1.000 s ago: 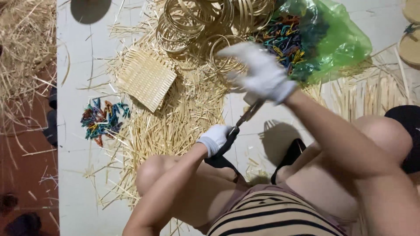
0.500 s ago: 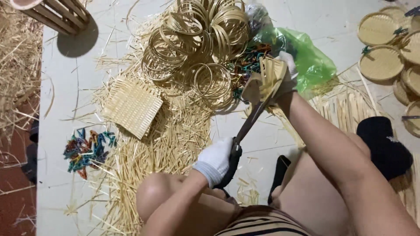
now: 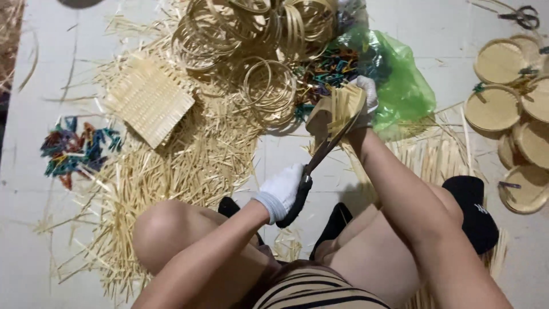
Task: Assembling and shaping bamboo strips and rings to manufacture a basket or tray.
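left hand (image 3: pixel 284 189): white glove, gripping the black handles of the scissors (image 3: pixel 311 171).
right hand (image 3: pixel 366 97): gloved, closed on a woven piece (image 3: pixel 338 110) held over the floor.
scissors: blades reach the piece's lower edge, probably cutting into it.
around: bamboo rings (image 3: pixel 251 40), green bag (image 3: pixel 400 86), clips (image 3: pixel 74 151), mat (image 3: pixel 150 98), round trays (image 3: pixel 503 103).

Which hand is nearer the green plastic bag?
Right. The right hand, holding a woven piece, rests against the green plastic bag; the left hand grips scissors lower, well apart.
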